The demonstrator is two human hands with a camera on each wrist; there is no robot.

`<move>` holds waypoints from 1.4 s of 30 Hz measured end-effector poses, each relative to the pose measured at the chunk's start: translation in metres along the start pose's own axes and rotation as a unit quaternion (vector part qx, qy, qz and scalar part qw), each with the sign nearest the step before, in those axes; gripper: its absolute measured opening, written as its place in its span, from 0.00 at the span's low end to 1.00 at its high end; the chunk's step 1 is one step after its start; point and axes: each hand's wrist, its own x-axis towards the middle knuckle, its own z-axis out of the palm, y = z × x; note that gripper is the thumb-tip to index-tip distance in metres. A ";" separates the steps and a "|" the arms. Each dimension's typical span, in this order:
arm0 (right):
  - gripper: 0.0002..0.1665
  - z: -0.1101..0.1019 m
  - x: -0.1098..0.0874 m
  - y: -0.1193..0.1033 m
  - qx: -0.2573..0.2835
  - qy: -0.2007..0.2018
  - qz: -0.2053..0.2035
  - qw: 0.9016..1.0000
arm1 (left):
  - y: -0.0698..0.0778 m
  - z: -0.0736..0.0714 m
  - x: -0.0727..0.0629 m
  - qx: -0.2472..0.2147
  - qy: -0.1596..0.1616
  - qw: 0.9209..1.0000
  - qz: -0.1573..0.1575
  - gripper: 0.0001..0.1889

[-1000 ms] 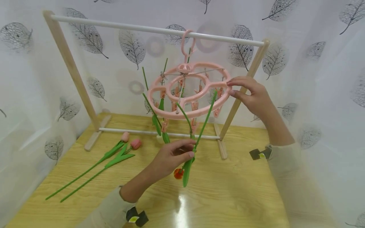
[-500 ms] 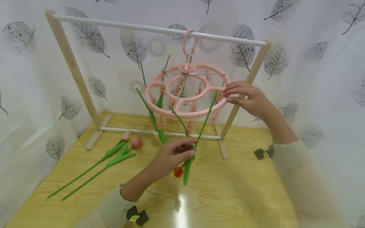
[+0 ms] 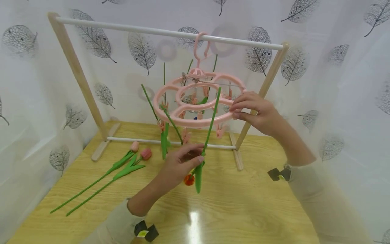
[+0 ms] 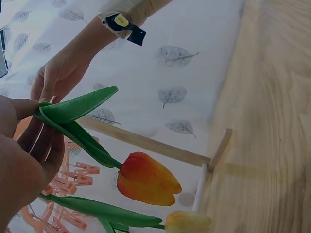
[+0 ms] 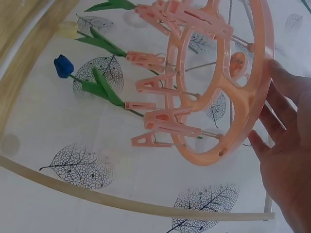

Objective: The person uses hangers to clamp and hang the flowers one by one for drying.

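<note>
My left hand (image 3: pixel 175 167) pinches the green stem and leaves of an orange-red artificial tulip (image 4: pixel 148 179), which hangs bloom down in front of the pink clip hanger (image 3: pixel 195 123). Its stem stands up past the hanger's front rim. On the right side of that rim rests my right hand (image 3: pixel 259 110), thumb and fingers gripping it. Pink clips (image 5: pixel 167 121) dangle beneath the hanger. Several hold tulips upside down, among them a blue tulip (image 5: pixel 63 66) and a yellow tulip (image 4: pixel 188 222). The left fingers partly hide the orange-red tulip's stem.
The hanger hooks over the white top rail (image 3: pixel 122 28) of a wooden rack, whose right post (image 3: pixel 271 79) stands behind the right hand. Two pink tulips, a darker tulip (image 3: pixel 146 154) and a paler tulip (image 3: pixel 134 146), lie at left on the wooden table (image 3: pixel 243 203).
The hanger has turned, carrying its hanging tulips round with it. My right hand has shifted left and slightly down with the rim. My left hand and its tulip have moved slightly left.
</note>
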 end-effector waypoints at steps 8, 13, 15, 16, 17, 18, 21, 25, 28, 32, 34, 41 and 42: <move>0.19 0.014 0.007 -0.014 -0.001 0.006 0.002 1.000 | 0.001 -0.003 0.001 -0.007 0.042 0.999 0.016 0.18; 0.19 0.026 0.013 -0.018 0.003 0.009 -0.010 1.000 | 0.000 -0.004 0.003 -0.012 0.057 0.997 0.044 0.19; 0.18 0.031 0.015 -0.020 -0.005 0.011 -0.016 1.000 | 0.000 -0.004 0.003 -0.014 0.062 0.997 0.048 0.19; 0.18 0.034 0.017 -0.021 -0.011 0.014 -0.022 1.000 | 0.000 -0.004 0.003 -0.014 0.064 0.997 0.049 0.19; 0.18 0.037 0.018 -0.022 -0.017 0.016 -0.026 0.999 | 0.000 -0.004 0.003 -0.014 0.066 0.997 0.049 0.19; 0.17 0.040 0.020 -0.023 -0.025 0.018 -0.032 0.999 | 0.000 -0.005 0.003 -0.014 0.068 0.996 0.049 0.19; 0.15 0.048 0.026 -0.028 -0.050 0.025 -0.043 0.997 | 0.002 -0.005 0.003 -0.013 0.071 0.996 0.042 0.19; 0.11 0.057 0.034 -0.035 -0.084 0.032 -0.046 0.995 | 0.002 -0.006 0.002 -0.021 0.069 0.997 0.035 0.20; 0.10 0.063 0.039 -0.039 -0.101 0.039 -0.044 0.993 | 0.003 -0.006 0.002 -0.029 0.067 0.997 0.036 0.21; 0.09 0.068 0.044 -0.042 -0.109 0.051 -0.038 0.992 | 0.003 -0.007 0.002 -0.034 0.070 0.996 0.036 0.21; 0.09 0.069 0.044 -0.043 -0.115 0.056 -0.034 0.991 | 0.003 -0.007 0.002 -0.034 0.071 0.996 0.033 0.21; 0.11 0.068 0.041 -0.044 -0.128 0.069 -0.029 0.989 | 0.003 -0.007 0.002 -0.033 0.064 0.997 0.027 0.22; 0.11 0.068 0.040 -0.044 -0.128 0.069 -0.029 0.989 | 0.002 -0.007 0.002 -0.032 0.064 0.997 0.026 0.22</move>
